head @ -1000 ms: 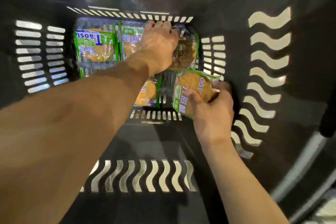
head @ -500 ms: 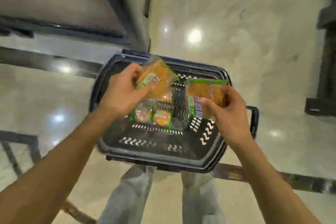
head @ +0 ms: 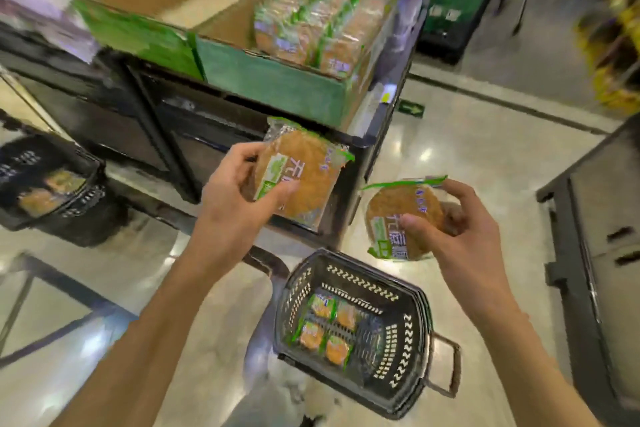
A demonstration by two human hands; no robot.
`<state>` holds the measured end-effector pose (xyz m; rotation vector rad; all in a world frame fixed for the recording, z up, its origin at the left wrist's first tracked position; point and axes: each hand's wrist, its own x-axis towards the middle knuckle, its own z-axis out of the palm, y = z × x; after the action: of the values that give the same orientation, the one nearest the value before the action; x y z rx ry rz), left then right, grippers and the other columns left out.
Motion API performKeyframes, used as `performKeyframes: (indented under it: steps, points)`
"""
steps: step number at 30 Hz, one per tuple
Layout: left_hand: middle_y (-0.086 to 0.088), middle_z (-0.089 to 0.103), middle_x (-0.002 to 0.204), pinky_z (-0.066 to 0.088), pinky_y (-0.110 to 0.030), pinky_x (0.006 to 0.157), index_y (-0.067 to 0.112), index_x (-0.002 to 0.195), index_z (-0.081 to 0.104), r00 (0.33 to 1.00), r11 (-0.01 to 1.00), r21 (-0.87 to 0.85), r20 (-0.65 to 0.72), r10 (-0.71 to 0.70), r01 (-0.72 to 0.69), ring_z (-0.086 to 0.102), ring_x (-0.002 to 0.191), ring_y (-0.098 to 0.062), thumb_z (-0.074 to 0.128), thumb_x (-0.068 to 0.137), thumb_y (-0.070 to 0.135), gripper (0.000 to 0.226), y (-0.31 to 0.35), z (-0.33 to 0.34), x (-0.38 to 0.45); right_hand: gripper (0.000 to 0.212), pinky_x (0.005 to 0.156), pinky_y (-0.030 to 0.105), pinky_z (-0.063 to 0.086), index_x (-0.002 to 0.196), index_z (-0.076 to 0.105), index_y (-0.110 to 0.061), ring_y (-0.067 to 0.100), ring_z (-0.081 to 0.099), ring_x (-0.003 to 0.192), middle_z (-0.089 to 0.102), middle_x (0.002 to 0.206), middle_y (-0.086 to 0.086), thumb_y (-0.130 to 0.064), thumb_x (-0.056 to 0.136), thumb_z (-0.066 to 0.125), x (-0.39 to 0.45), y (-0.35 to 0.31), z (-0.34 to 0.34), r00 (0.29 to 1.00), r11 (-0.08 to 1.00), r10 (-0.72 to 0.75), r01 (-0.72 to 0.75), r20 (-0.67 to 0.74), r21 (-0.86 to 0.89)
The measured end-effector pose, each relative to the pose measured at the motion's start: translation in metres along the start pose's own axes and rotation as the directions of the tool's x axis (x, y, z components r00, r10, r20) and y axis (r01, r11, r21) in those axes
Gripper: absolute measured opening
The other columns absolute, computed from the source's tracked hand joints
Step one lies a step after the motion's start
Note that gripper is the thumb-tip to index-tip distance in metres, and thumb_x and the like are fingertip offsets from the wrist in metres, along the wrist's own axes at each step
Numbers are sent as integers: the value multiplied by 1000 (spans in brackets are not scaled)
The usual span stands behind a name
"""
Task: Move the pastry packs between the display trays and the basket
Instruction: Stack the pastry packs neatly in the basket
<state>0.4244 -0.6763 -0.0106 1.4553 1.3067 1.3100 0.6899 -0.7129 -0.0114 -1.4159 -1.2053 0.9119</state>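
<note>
A dark shelf unit (head: 194, 121) is filling the upper left of the view, and two cardboard display trays are sitting side by side along its top edge. The left display tray (head: 162, 3) is showing a bare cardboard floor, while the right display tray (head: 277, 80), green-fronted, is holding a standing row of pastry packs (head: 311, 31) toward its right end.

On the pale polished floor (head: 467, 163), low in the view, a black basket (head: 408, 340) is standing with its handle (head: 450, 371) hanging off its right side. Four pastry packs (head: 325, 329) are lying flat on the basket's bottom, bunched against its left wall in two rows of two. Another dark basket (head: 52, 184) is resting on the floor at the left edge, blurred, with something orange inside that I cannot make out.

Both hands are hovering above the floor between the shelf and the basket. The left hand (head: 235, 198) is gripping a round pastry pack (head: 301, 177), thumb across its printed face and fingers curled behind its left edge, just in front of the shelf's lower edge. The right hand (head: 464, 218) is pinching a second pastry pack (head: 398, 218) from its right side, thumb on the front and fingers behind, above the basket's far rim.
</note>
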Motion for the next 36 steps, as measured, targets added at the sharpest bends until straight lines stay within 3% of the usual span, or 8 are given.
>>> performKeyframes:
  steps: [4,11,15,20,25,31,34,36]
  points:
    - [9,74,101,56,-20,79,24,116,58,995,999,-36,-92,35,-38,71,92,-8,79,77,24,44,28,-66,-23,48,62,15,52,104,61,-32,3,67,70,72,88,7,1,76,81,-20,-50,50,996,996,-87,86,20,37]
    - [13,72,99,57,-23,78,33,114,60,978,998,-69,-209,-19,5,70,91,-7,80,82,16,42,0,-179,12,46,65,18,55,107,63,-22,10,71,77,74,92,8,2,74,82,-3,-74,171,993,993,-109,107,35,58]
    - [17,72,95,53,-14,71,32,112,61,986,997,-65,-162,-43,32,68,87,-1,81,81,11,42,-29,-249,56,44,65,22,58,110,64,-19,14,73,81,75,95,8,-1,75,82,36,-77,247,996,994,-70,75,-52,84]
    - [15,72,98,56,-19,71,32,114,62,985,988,-70,-96,-144,138,69,91,-4,81,82,14,41,-55,-304,105,43,71,24,60,104,63,-29,12,72,84,75,90,-2,-2,77,82,67,-88,319,989,995,-25,38,-147,89]
    - [14,72,99,59,-31,80,32,114,61,994,991,-68,0,-113,113,69,93,-6,81,83,16,40,-64,-288,190,53,85,35,60,120,60,-23,18,71,100,73,109,4,-19,73,84,103,-97,314,955,998,-54,59,-292,8]
    - [18,71,97,56,-21,79,40,113,57,981,998,-41,187,-47,55,68,88,-2,81,84,16,45,-66,-226,293,50,74,16,56,110,61,-38,9,72,91,74,99,-5,-9,75,84,174,-92,274,908,994,-105,84,-405,-70]
    - [14,71,96,53,-16,75,38,115,58,975,1000,6,220,-7,6,69,85,-3,80,84,15,45,-69,-200,347,52,71,15,55,107,61,-38,2,71,86,75,94,-15,-2,76,82,222,-79,262,905,993,-119,109,-408,-48]
    - [6,73,95,56,-24,78,37,118,59,968,999,38,249,-18,9,70,86,-9,81,82,17,46,-66,-182,383,53,74,19,58,110,61,-34,5,72,88,75,96,-12,0,75,82,260,-72,250,908,993,-109,113,-404,-14]
